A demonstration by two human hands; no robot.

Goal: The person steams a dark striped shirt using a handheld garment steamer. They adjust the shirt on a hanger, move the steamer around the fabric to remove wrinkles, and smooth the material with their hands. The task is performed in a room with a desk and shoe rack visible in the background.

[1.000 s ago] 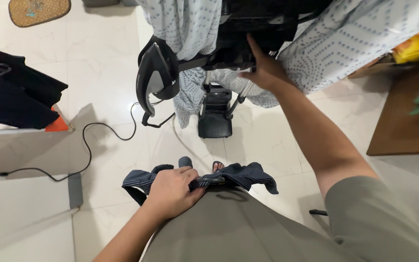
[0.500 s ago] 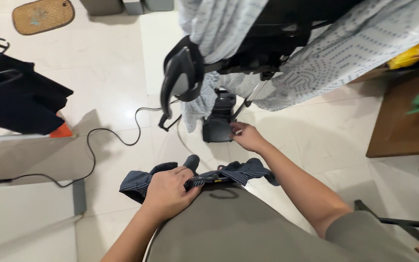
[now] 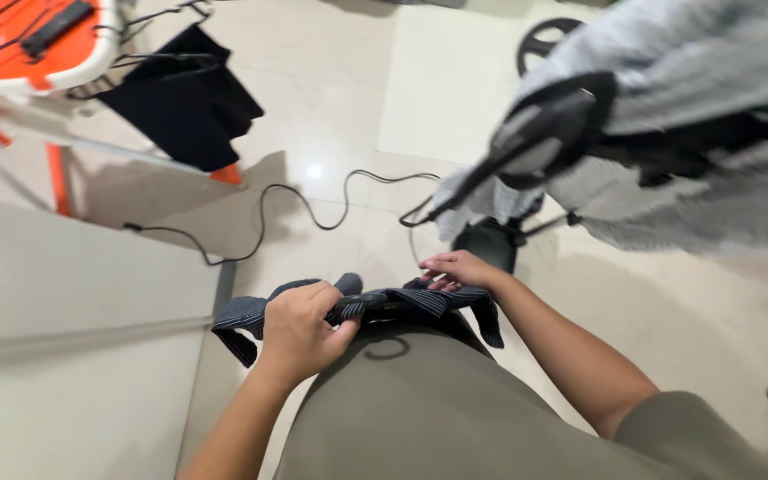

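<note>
The floor [image 3: 348,98] is pale glossy tile with a bright glare spot, and a black power cord [image 3: 304,209] snakes across it toward a dark base [image 3: 489,244] of a standing appliance. At the upper right, blurred light patterned fabric [image 3: 713,80] drapes over a dark frame. At the upper left a black garment [image 3: 184,102] hangs from an orange and white rack [image 3: 37,53], and a plain pale panel [image 3: 64,356] fills the lower left. Close to the body, the left hand [image 3: 300,331] is closed in a fist around a dark pinstriped garment [image 3: 251,313] bunched on a hanger at waist level. The right hand [image 3: 457,268] rests on the garment's far end, fingers loosely curled and touching the cloth; whether it grips is unclear.
</note>
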